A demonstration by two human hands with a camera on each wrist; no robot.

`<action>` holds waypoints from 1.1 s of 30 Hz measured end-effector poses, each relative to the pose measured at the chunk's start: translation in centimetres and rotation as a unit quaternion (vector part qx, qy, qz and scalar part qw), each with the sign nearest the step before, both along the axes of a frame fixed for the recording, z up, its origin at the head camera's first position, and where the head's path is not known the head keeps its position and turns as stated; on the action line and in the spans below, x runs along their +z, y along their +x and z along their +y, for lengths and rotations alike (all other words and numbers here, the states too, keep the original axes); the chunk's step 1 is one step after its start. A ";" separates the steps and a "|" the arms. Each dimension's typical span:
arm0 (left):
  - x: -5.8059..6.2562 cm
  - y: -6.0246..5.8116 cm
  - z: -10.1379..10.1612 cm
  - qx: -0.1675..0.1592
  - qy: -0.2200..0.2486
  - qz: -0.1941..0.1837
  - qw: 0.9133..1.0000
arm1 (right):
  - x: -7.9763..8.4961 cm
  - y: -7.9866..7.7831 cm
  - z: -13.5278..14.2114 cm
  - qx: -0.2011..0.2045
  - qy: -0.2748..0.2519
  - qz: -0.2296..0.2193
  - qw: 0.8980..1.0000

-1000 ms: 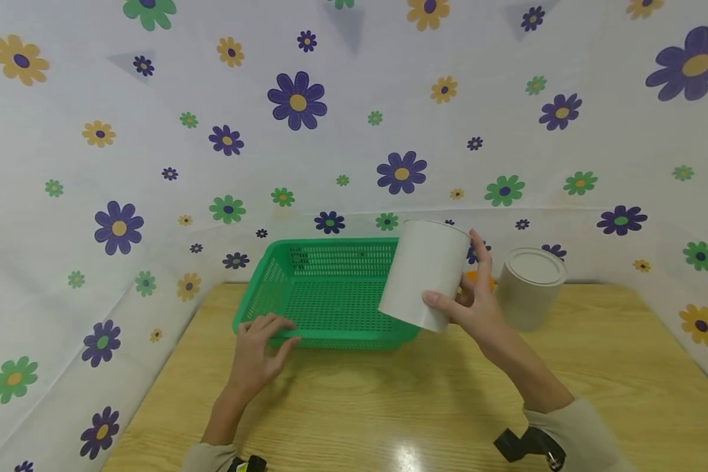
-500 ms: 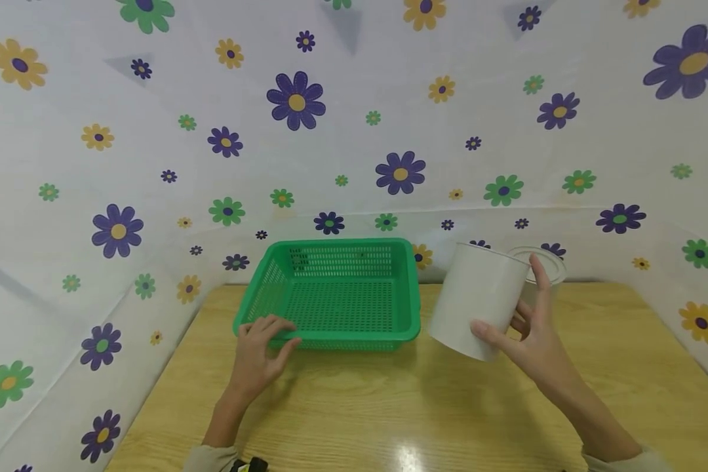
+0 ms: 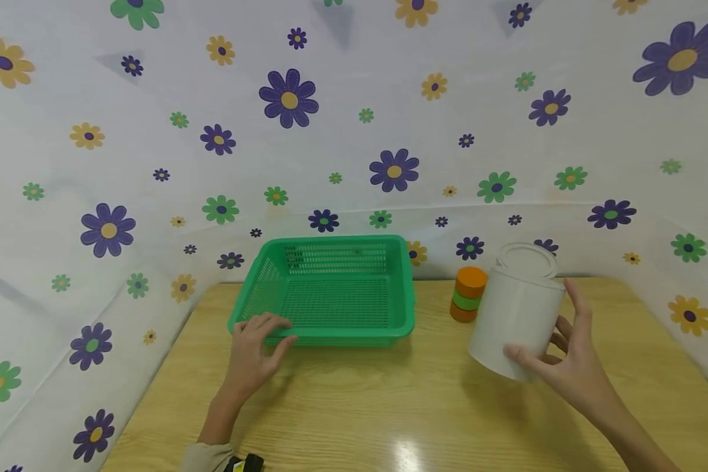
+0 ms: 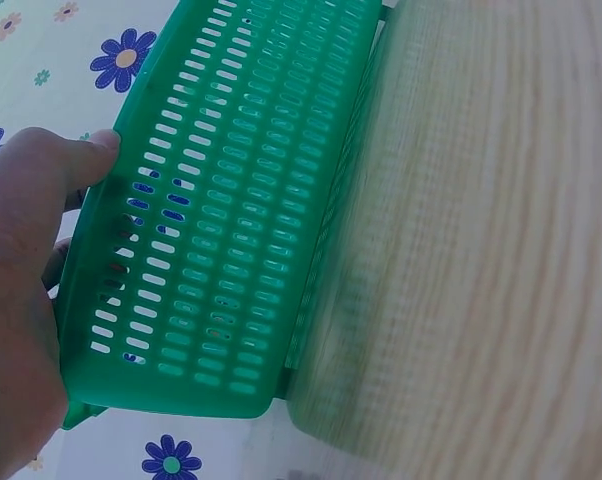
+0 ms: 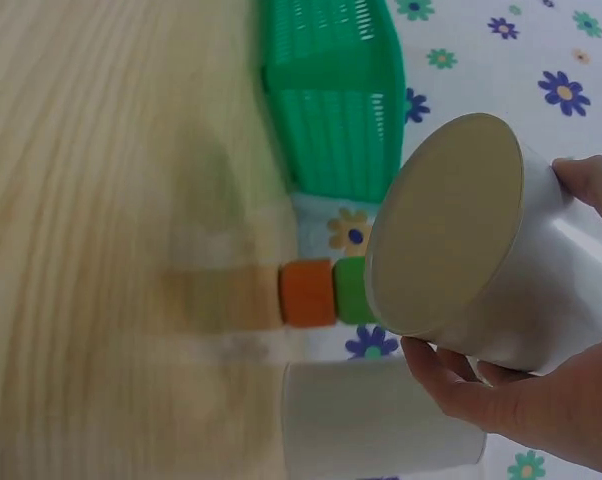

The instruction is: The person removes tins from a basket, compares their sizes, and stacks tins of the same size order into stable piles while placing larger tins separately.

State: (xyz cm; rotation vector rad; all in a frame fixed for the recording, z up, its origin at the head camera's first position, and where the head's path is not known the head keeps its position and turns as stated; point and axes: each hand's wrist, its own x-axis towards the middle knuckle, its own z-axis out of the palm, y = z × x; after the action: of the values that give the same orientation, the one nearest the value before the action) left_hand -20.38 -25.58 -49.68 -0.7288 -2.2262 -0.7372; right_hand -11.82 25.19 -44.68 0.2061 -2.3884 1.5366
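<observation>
My right hand holds a white cylindrical can, thumb on the near side and fingers round the right side. The can leans in the head view; its plain beige round end faces the right wrist camera. My left hand grips the front-left rim of a green slotted plastic basket, with some fingers hidden behind the wall in the left wrist view. Just left of the held can stands an orange and green banded cylinder. A second white can stands behind, mostly covered in the head view.
All of this is on a light wooden table. A white cloth with printed flowers hangs behind it and along the sides. The basket stands at the back, left of the cans, with its slotted floor visible.
My right hand has carried the white can right and lower, away from the basket, uncovering the orange and green cylinder and overlapping the second can. My left hand has stayed on the rim.
</observation>
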 end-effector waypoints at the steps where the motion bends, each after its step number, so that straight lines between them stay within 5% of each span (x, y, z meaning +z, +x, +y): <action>1: 0.0 0.0 -0.1 0.001 0.002 0.000 1.000 | -0.2 0.0 0.2 -0.005 0.007 0.002 1.000; 8: -0.1 0.0 0.0 -0.004 0.003 -0.007 1.000 | -1.6 0.4 2.0 -0.033 0.065 0.025 0.997; 33: 0.0 0.1 0.0 -0.002 0.002 0.002 1.000 | -4.6 0.8 5.2 -0.072 0.150 0.062 0.984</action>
State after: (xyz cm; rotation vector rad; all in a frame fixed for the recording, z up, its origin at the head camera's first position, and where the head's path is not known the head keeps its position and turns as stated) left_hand -20.33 -25.61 -49.69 -0.7335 -2.2201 -0.7410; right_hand -11.02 30.42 -49.29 0.1815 -2.4646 1.0662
